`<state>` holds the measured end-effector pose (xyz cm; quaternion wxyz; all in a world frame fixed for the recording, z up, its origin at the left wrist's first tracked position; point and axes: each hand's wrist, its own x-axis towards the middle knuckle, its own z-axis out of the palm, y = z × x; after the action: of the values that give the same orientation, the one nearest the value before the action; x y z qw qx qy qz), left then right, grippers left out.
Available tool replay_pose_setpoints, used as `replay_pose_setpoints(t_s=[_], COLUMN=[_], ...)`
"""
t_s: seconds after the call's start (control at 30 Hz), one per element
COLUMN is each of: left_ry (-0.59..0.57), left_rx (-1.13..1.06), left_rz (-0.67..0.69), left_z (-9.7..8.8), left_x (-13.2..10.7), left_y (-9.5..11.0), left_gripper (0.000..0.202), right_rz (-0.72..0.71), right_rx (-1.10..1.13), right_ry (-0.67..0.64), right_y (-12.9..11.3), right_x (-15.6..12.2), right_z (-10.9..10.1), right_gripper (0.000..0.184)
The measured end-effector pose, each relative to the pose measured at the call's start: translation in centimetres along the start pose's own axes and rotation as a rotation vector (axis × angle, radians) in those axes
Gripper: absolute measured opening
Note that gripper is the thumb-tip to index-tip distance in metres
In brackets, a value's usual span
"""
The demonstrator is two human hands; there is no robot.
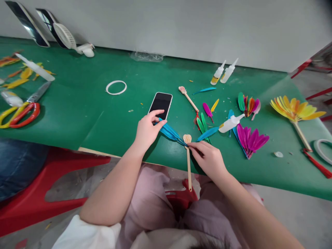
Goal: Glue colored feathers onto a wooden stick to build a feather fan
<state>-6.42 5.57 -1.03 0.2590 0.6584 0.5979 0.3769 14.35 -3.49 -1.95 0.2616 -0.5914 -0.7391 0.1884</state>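
Note:
A thin wooden stick (189,167) with a rounded top lies over the front edge of the green table (90,114). Blue feathers (169,132) fan out to the left from its top. My left hand (147,129) presses fingers onto those blue feathers, just below a black phone (161,102). My right hand (207,157) pinches the stick where the feathers meet it, fingers closed. Another blue feather (207,134) points right from the stick's top.
A glue bottle (230,123), loose green, pink and yellow feathers, a purple feather bunch (250,139), a second stick (188,98), a finished yellow fan (295,110), two more glue bottles (223,72), a white ring (116,87), scissors (23,112), and a red stool (49,186).

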Motion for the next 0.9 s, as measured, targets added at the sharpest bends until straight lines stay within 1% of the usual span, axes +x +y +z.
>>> replay_pose_setpoints(t_s=[0.33,0.57,0.67,0.8,0.83,0.9], left_ry=[-0.016,-0.007,0.041,0.187,0.2,0.17], left_rx=[0.052,0.079,0.01,-0.062,-0.069,-0.081], left_rz=[0.028,0.025,-0.01,-0.077,-0.084,-0.088], left_z=[-0.1,-0.1,-0.7,-1.7,-1.9,-1.9], left_x=[-0.1,-0.2,-0.1,0.1,0.1,-0.1], left_y=[-0.4,-0.2,-0.2,-0.8,-0.9,-0.9], left_gripper=[0.033,0.032,0.031,0.032,0.032,0.033], right_rz=[-0.034,-0.121,-0.141,-0.149,-0.148,-0.147], right_rx=[-0.066,-0.157,-0.214,-0.253,-0.257,-0.263], right_ry=[-0.001,0.054,0.063,0.063,0.062,0.06], right_y=[-0.3,-0.2,-0.2,-0.2,-0.3,-0.3], right_x=[-0.1,-0.4,-0.6,-0.7,-0.7,-0.6], right_z=[0.2,0.5,0.6,0.5,0.5,0.5], right_gripper=[0.023,0.023,0.023,0.023,0.023,0.023])
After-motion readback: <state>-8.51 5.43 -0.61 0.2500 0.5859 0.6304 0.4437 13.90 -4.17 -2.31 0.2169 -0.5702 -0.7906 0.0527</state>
